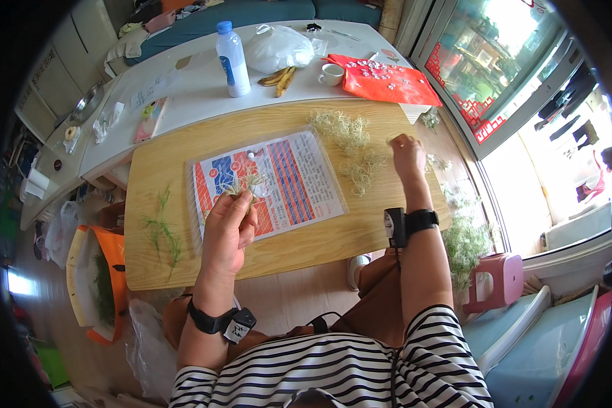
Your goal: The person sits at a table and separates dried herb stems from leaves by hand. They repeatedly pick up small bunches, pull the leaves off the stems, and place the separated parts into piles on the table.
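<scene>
My left hand (227, 232) pinches a small bunch of pale, thin-petalled flowers or plant tips (249, 181) between thumb and forefinger. It is above a printed sheet in a clear plastic sleeve (313, 183). Over the right side of the wooden table (285, 260), my right hand (409, 158) has its fingertips drawn together. Whether it pinches a small pale strand is too fine to tell. Just left of that hand lie two loose heaps of pale, curly plant strands, the farther one (342, 130) larger than the nearer one (362, 171). Green feathery sprigs (166, 229) rest at the table's left end.
On the white table behind stand a blue-capped bottle (233, 61) and a white cup (331, 75), near a banana peel (280, 80) and a red cloth (392, 84). Pale flowering stems (464, 239) and a pink stool (500, 278) are at right; an orange bag (113, 275) is at left.
</scene>
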`<action>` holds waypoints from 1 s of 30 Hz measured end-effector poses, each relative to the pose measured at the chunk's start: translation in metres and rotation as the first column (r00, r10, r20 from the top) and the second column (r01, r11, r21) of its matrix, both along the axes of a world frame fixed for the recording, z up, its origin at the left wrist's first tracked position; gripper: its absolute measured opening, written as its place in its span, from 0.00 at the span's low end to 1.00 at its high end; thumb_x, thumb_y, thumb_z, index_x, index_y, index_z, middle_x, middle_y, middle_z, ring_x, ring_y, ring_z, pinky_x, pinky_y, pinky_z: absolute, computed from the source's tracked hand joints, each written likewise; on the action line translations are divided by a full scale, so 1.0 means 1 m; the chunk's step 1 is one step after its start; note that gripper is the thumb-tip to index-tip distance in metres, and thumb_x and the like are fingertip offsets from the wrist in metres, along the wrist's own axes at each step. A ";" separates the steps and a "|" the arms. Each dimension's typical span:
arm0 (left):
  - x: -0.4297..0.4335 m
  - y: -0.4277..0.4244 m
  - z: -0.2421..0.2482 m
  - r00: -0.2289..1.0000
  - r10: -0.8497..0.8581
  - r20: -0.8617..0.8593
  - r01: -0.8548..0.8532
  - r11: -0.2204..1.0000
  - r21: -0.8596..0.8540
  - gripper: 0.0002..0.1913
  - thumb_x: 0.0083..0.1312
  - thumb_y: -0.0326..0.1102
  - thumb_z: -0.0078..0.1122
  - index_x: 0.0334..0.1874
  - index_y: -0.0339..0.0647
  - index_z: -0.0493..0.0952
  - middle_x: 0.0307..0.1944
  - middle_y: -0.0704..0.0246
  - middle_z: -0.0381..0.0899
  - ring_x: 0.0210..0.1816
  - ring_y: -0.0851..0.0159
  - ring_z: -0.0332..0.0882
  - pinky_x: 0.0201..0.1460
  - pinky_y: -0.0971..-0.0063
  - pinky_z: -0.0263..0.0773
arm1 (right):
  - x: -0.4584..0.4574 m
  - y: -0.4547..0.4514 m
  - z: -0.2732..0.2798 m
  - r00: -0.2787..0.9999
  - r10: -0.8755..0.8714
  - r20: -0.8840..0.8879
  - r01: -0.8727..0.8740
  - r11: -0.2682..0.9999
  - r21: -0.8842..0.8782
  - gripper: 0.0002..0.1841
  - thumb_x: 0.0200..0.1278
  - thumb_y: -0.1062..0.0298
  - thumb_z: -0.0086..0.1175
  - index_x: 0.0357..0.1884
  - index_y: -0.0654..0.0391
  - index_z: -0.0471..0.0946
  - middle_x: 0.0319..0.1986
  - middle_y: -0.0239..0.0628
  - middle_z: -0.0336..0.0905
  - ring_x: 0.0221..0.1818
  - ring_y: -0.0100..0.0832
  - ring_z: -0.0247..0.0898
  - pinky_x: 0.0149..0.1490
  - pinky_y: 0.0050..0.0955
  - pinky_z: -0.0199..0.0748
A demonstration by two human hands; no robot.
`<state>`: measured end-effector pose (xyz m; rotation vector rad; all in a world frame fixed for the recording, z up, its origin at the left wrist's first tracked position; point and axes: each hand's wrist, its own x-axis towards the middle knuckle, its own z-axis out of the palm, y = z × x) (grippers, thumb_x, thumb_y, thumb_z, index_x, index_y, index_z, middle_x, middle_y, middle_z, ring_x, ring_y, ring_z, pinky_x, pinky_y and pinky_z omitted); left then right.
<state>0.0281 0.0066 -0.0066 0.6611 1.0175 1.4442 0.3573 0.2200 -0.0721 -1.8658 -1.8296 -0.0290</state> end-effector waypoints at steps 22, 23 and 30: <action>-0.004 -0.001 0.006 0.997 0.021 0.071 -0.018 0.998 -0.054 0.09 0.68 0.38 0.50 0.34 0.39 0.71 0.23 0.73 0.71 0.15 0.80 0.53 0.17 0.87 0.48 | 0.055 -0.041 0.051 0.416 0.320 -0.851 0.069 0.922 0.381 0.07 0.61 0.69 0.55 0.37 0.61 0.77 0.30 0.30 0.78 0.34 0.19 0.70 0.41 0.20 0.66; -0.003 -0.001 0.005 0.998 0.028 0.062 -0.024 0.998 -0.060 0.10 0.68 0.38 0.49 0.35 0.38 0.71 0.23 0.74 0.70 0.14 0.80 0.52 0.16 0.87 0.47 | 0.057 -0.043 0.051 0.437 0.258 -0.862 0.146 0.925 0.351 0.07 0.62 0.69 0.55 0.37 0.61 0.77 0.30 0.29 0.78 0.33 0.19 0.69 0.41 0.20 0.66; -0.003 -0.002 0.005 0.999 0.023 0.042 -0.021 0.998 -0.058 0.08 0.68 0.37 0.50 0.35 0.39 0.72 0.23 0.73 0.71 0.14 0.81 0.53 0.16 0.87 0.46 | 0.075 -0.060 0.059 0.709 -0.045 -0.704 0.449 0.798 0.402 0.09 0.65 0.65 0.52 0.34 0.61 0.75 0.26 0.31 0.76 0.27 0.23 0.69 0.34 0.24 0.67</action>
